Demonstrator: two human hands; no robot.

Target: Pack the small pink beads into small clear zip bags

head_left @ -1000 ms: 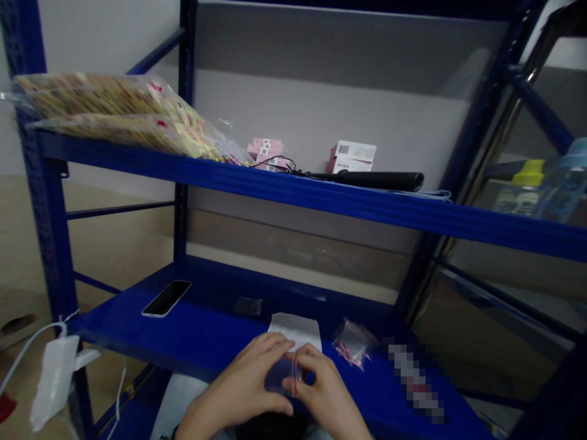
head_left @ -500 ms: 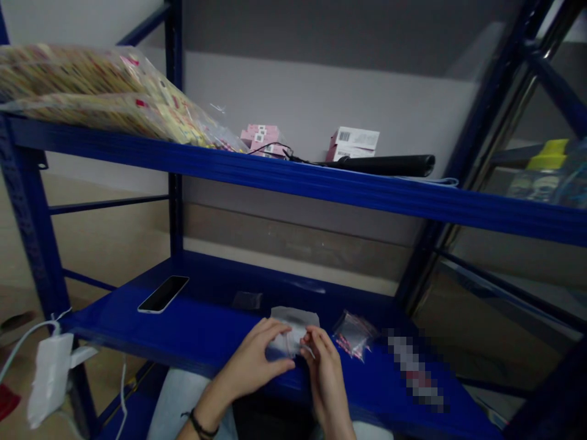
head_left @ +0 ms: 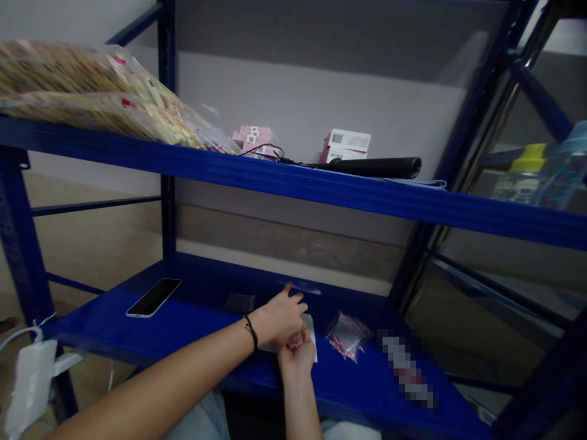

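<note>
My left hand (head_left: 282,315), with a dark cord bracelet (head_left: 251,332) at its wrist, reaches across above my right hand. Its visible fingers are spread; its thumb is hidden. My right hand (head_left: 300,355) is curled, palm up, around small pink pieces (head_left: 295,340). The left hand partly covers them, and I cannot tell whether a bag encloses them. A whitish sheet or bag (head_left: 312,333) shows behind the hands. To the right, a clear zip bag (head_left: 349,333) holding small pink-and-white pieces lies on the blue shelf (head_left: 202,324).
A phone (head_left: 154,297) lies at left, and a small clear packet (head_left: 240,302) lies behind my left forearm. A pixelated item (head_left: 408,370) is at right. The upper shelf beam (head_left: 275,180) crosses ahead, under bagged packets (head_left: 82,91), pink boxes (head_left: 255,134) and a black rod (head_left: 376,167).
My left hand has moved up and right, over my right hand. My right hand has turned palm up and pink pieces now show in it. The whitish sheet is now mostly covered.
</note>
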